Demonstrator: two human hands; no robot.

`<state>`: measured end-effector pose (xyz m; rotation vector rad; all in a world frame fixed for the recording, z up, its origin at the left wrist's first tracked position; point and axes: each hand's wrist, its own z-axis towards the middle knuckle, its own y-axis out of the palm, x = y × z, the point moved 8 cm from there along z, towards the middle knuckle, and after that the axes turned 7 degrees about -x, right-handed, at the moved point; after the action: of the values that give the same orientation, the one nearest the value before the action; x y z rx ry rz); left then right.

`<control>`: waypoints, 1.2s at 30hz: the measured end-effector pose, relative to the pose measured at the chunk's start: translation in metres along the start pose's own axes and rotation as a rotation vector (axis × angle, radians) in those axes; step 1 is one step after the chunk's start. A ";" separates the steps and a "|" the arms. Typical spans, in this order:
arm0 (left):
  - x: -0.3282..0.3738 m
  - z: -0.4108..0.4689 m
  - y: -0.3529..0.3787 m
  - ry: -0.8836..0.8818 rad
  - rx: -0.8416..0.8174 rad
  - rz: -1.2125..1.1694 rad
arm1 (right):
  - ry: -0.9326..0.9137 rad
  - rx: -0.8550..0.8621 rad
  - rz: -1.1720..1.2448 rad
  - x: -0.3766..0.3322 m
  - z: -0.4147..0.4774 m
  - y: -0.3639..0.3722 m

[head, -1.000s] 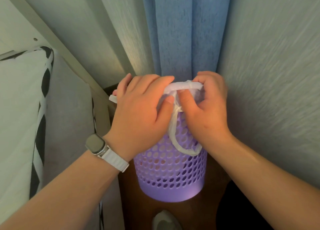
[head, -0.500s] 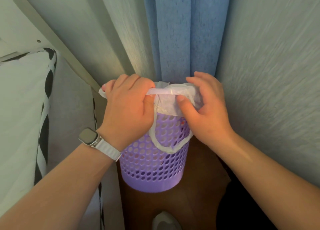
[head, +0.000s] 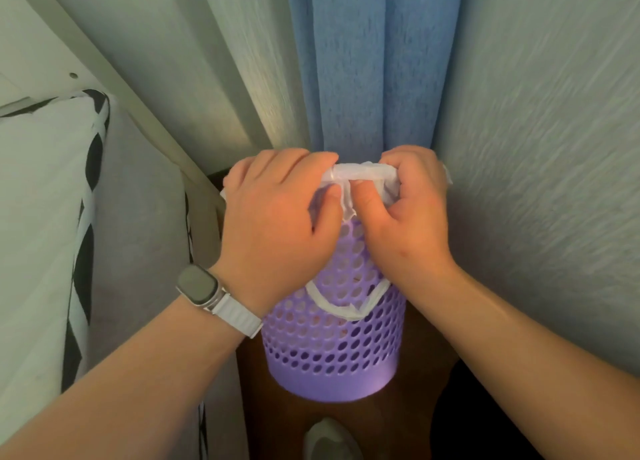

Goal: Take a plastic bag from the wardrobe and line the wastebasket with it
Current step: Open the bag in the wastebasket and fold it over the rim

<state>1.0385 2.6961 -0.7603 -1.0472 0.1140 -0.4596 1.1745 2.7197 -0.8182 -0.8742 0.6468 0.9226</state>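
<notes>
A purple perforated wastebasket stands on the brown floor in a narrow gap. A thin white plastic bag is folded over its near rim, and one bag handle hangs as a loop down the front wall. My left hand, with a watch on the wrist, grips the bag at the rim's left side. On the right side my right hand pinches the bag edge with thumb and fingers. Both hands hide the basket's opening.
A blue curtain hangs right behind the basket. A textured wall closes the right side. On the left are a white frame and a black-and-white cushion. A shoe tip shows at the bottom.
Both hands have drawn closer together on the bag at the rim. The basket has shifted back to the right in view after leaning left half a second ago.
</notes>
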 end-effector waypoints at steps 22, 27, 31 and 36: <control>-0.026 0.001 0.001 -0.068 0.023 -0.193 | 0.009 -0.051 0.019 0.012 0.005 -0.003; -0.007 -0.001 0.000 0.015 -0.040 -0.135 | 0.005 -0.015 -0.021 0.005 0.002 -0.004; -0.002 0.000 0.004 -0.015 -0.035 -0.101 | 0.003 -0.009 -0.043 -0.002 -0.001 0.000; -0.009 0.000 0.006 -0.024 -0.030 -0.088 | -0.008 -0.041 -0.023 -0.006 -0.004 0.005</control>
<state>1.0319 2.7027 -0.7661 -1.0899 0.0538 -0.5259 1.1666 2.7159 -0.8172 -0.9129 0.6114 0.9207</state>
